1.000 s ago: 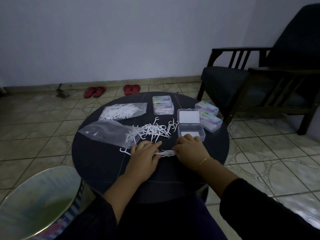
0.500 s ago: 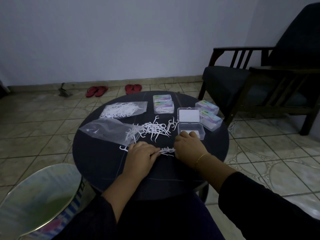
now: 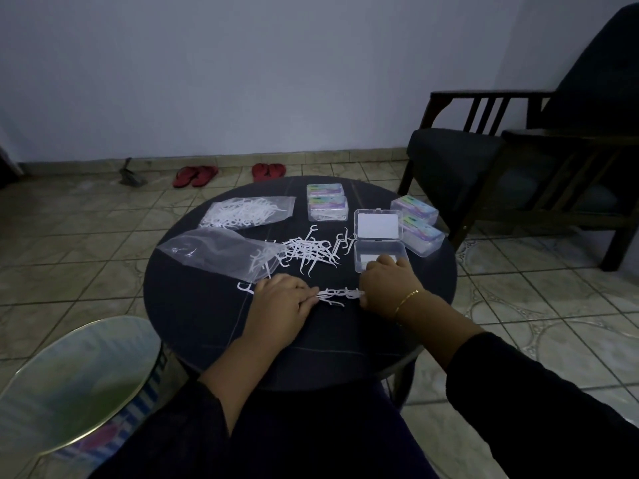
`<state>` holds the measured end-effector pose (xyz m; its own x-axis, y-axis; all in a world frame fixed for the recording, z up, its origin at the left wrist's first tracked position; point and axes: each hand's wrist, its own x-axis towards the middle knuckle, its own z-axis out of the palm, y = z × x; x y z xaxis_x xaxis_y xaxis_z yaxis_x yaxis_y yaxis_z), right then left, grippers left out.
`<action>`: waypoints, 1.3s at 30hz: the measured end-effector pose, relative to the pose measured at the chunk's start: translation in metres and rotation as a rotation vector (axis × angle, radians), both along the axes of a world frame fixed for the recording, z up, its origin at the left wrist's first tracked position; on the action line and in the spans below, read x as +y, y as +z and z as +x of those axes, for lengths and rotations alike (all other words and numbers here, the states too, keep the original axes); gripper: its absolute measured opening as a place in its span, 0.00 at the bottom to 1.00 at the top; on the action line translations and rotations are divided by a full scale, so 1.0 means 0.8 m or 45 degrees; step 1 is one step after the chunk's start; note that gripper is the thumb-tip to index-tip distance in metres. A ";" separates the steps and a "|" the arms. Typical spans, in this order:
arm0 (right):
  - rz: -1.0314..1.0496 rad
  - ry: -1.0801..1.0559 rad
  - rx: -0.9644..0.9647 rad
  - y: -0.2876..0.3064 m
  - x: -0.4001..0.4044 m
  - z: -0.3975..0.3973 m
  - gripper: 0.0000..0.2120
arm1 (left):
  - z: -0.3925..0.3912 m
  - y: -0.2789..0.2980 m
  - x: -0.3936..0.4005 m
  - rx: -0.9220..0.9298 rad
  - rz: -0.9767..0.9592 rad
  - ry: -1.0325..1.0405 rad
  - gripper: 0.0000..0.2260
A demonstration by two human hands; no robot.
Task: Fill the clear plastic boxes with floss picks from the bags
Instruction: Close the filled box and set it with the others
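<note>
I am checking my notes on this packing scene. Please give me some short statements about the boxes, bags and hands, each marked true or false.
1. The clear box nearest the right hand has its lid open. True.
2. Four closed boxes stand on the round table. True.
3. Both hands are lifted off the table. False: the left hand and the right gather a small bundle of floss picks on it.
4. Both bags are full. False: the near bag is nearly empty; the far bag is fuller.
</note>
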<state>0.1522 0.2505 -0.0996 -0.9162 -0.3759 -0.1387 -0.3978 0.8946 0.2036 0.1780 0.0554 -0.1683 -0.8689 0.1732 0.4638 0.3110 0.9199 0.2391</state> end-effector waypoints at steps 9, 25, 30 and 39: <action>-0.079 -0.095 -0.153 0.001 0.012 -0.013 0.18 | -0.001 0.013 0.003 -0.058 -0.160 -0.046 0.15; -0.056 -0.105 -0.027 0.001 0.005 -0.015 0.14 | -0.037 0.080 0.022 -0.642 -0.479 0.109 0.07; -0.061 -0.165 -0.156 0.009 0.003 -0.021 0.18 | -0.037 0.089 0.017 -0.726 -0.507 0.115 0.08; -0.158 -0.200 -0.278 0.006 0.006 -0.021 0.24 | -0.028 0.088 0.017 -0.769 -0.434 0.065 0.05</action>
<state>0.1350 0.2555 -0.0946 -0.9180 -0.2584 -0.3009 -0.2751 0.9613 0.0138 0.1556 0.0693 -0.0980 -0.9685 0.1754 -0.1766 0.1688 0.9843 0.0520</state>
